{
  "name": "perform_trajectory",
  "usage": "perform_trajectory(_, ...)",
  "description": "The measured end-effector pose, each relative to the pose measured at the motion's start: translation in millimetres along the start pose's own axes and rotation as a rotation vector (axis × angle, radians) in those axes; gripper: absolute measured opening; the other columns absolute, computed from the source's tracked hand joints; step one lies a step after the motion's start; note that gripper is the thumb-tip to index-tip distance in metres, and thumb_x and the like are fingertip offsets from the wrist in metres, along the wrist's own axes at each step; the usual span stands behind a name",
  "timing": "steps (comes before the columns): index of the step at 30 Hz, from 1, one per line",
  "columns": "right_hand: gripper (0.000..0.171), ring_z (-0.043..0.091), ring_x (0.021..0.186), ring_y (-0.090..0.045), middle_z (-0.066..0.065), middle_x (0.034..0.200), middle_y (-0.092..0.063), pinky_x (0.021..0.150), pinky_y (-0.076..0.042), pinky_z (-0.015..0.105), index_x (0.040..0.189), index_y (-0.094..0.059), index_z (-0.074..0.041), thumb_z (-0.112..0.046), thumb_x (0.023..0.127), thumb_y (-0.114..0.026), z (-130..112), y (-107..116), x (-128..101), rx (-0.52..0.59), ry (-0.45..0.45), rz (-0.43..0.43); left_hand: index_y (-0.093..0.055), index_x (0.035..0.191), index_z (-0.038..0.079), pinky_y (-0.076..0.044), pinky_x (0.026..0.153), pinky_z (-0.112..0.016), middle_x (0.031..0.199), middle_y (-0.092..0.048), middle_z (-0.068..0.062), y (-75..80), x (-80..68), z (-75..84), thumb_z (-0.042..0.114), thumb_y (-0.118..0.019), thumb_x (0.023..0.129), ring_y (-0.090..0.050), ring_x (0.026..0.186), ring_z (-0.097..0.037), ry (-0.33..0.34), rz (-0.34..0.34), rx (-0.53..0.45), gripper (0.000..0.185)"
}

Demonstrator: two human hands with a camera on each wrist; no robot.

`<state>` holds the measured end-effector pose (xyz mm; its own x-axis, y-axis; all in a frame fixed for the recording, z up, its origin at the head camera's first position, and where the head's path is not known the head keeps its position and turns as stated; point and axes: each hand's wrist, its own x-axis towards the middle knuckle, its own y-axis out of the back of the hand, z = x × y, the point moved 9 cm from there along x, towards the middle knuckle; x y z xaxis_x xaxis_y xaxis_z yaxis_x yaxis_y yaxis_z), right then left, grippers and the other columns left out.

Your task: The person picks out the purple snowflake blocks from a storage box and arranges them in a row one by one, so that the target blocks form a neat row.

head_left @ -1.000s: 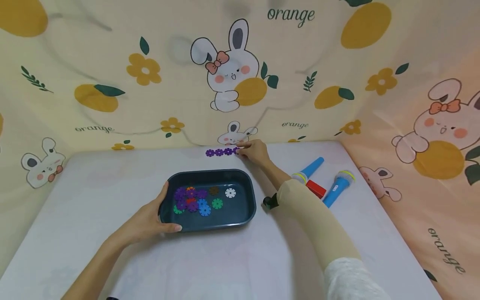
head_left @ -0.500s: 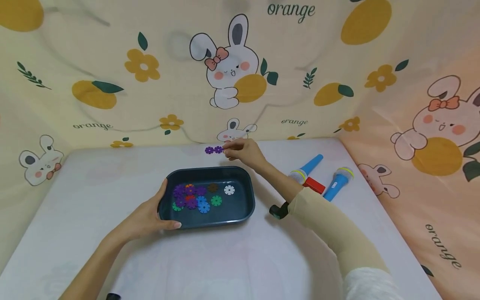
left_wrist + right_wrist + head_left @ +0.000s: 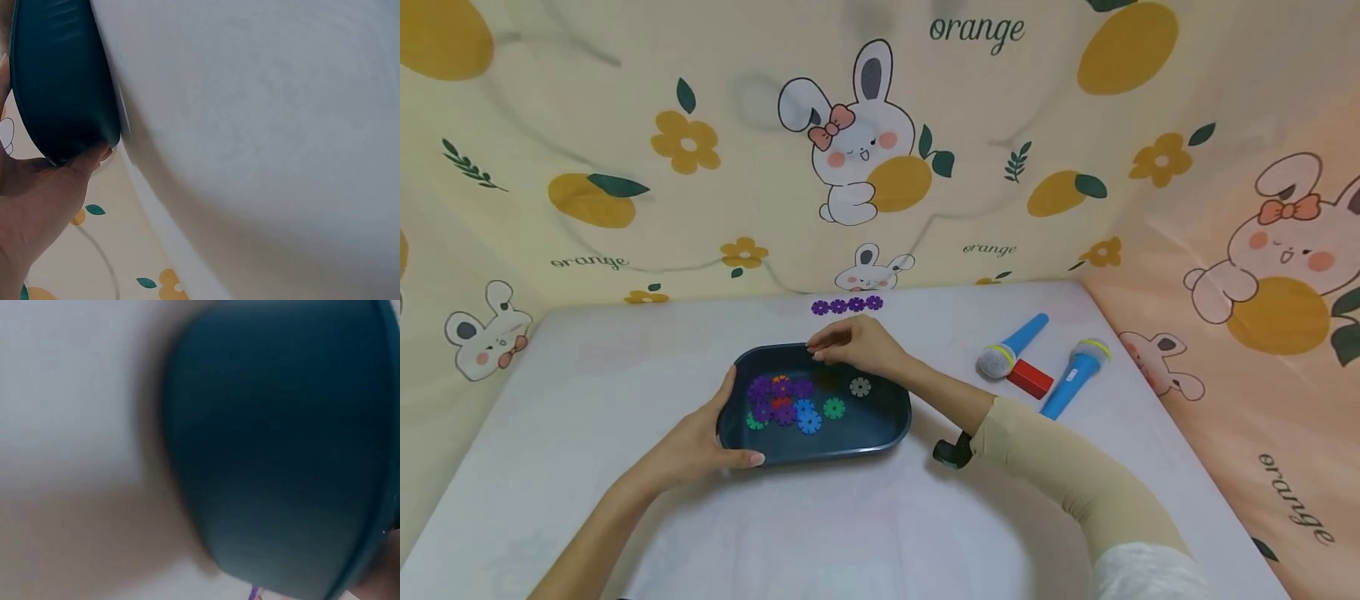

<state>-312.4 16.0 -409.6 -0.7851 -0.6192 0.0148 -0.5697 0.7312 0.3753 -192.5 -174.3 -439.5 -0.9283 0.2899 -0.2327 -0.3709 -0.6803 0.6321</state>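
The word "orange" repeats across the backdrop cloth (image 3: 1075,125) in dark script (biggest at top centre), smaller beside the printed rabbits and flowers.

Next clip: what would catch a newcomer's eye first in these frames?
A dark blue rectangular plastic tray at the centre of the white table, with purple, blue, green and white flower-shaped discs heaped in it. The left hand grips its near-left corner, while the right hand hovers over its far rim. Behind it lies a row of four purple flower discs; two blue toy microphones lie to the right.
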Motion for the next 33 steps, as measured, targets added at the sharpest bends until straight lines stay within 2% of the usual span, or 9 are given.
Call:
perform_trajectory(7, 0.022, 0.008, 0.094, -0.07, 0.002, 0.105, -0.076, 0.079, -0.056, 0.023, 0.112, -0.077, -0.007, -0.013, 0.09, -0.074, 5.4, -17.9, -0.8, -0.199, -0.038, 0.033, 0.011, 0.158, 0.01, -0.026, 0.109, -0.067, 0.157, -0.015, -0.035, -0.2, 1.5, 0.7, 0.044, -0.085, 0.076, -0.022, 0.141, -0.056, -0.011, -0.015, -0.005, 0.131)
perform_trajectory(10, 0.024, 0.004, 0.09, -0.069, 0.001, 0.105, -0.076, 0.076, -0.055, 0.02, 0.112, -0.076, -0.007, -0.013, 0.089, -0.076, 12.4, -23.8, 0.2, -0.253, -0.068, 0.057, 0.012, 0.159, 0.012, -0.025, 0.11, -0.067, 0.158, -0.015, -0.034, 1.4, 2.7, 1.0, 0.044, -0.085, 0.076, -0.022, 0.141, -0.055, -0.005, -0.016, 0.0, 0.131)
perform_trajectory(15, 0.029, 0.002, 0.081, -0.068, 0.003, 0.104, -0.076, 0.071, -0.054, 0.016, 0.113, -0.075, -0.005, -0.011, 0.085, -0.079, 17.9, -36.0, -1.3, -0.32, -0.095, 0.094, 0.012, 0.158, 0.011, -0.027, 0.109, -0.068, 0.157, -0.015, -0.035, 1.0, 3.1, 2.4, 0.043, -0.086, 0.075, -0.023, 0.14, -0.057, -0.003, -0.023, 0.006, 0.132)
perform_trajectory(22, 0.032, 0.009, 0.085, -0.069, 0.005, 0.106, -0.075, 0.074, -0.052, 0.013, 0.113, -0.073, -0.003, -0.009, 0.082, -0.082, 14.9, -47.6, -4.8, -0.428, -0.038, 0.11, 0.011, 0.159, 0.012, -0.025, 0.109, -0.068, 0.158, -0.013, -0.034, 0.1, 0.9, 0.6, 0.043, -0.085, 0.076, -0.019, 0.141, -0.056, -0.003, -0.018, -0.008, 0.13)
perform_trajectory(28, 0.029, 0.012, 0.087, -0.069, 0.007, 0.104, -0.074, 0.075, -0.053, 0.015, 0.11, -0.073, -0.002, -0.009, 0.083, -0.081, 14.3, -51.9, -6.4, -0.458, -0.016, 0.088, 0.013, 0.158, 0.014, -0.024, 0.109, -0.068, 0.158, -0.012, -0.034, -1.3, 1.8, -2.7, 0.045, -0.085, 0.076, -0.018, 0.142, -0.056, 0.016, -0.02, -0.007, 0.131)
perform_trajectory(33, 0.025, 0.009, 0.086, -0.065, 0.002, 0.097, -0.072, 0.073, -0.051, 0.015, 0.107, -0.075, -0.008, -0.013, 0.083, -0.082, 15.3, -57.3, -8.2, -0.488, -0.028, 0.069, 0.013, 0.158, 0.015, -0.025, 0.109, -0.068, 0.159, -0.011, -0.033, -1.9, 0.1, -4.7, 0.046, -0.085, 0.076, -0.018, 0.142, -0.057, 0.031, -0.025, -0.008, 0.131)
